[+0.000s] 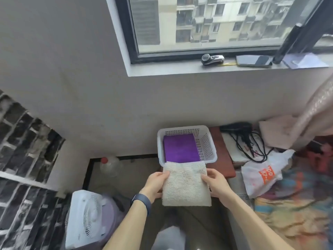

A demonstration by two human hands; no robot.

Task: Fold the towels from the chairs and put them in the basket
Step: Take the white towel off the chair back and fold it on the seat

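- A person holds a folded cream towel (pixel 186 184) with both hands at the near edge of a white perforated basket (pixel 182 128). The towel's far edge overlaps the basket's near rim.
- The left hand (pixel 155 184) grips the towel's left side, thumb on top and fingers curled beneath. A dark wristband (pixel 141 200) sits on that wrist.
- The right hand (pixel 215 183) grips the towel's right side the same way, thumb pressed on the upper face.
- A folded purple towel (pixel 181 149) lies flat inside the basket and covers most of its floor.
- The basket rests on a reddish-brown surface (pixel 223 156), which shows along the basket's right side.
- Right of the basket, a tangle of black cables (pixel 248 139) lies over a pale cloth.
- Nearer the camera than the cables, and still right of the basket, sits a white plastic bag (pixel 263 174) with an orange label.
- Left of the basket, a clear bottle (pixel 110 166) with a red cap stands on the floor.
- Further left of the basket and closer to the camera stands a white box fan (pixel 86 217).
- High above the basket, on the window sill, lie an electric shaver (pixel 212 59) and a dark phone (pixel 254 60) side by side.
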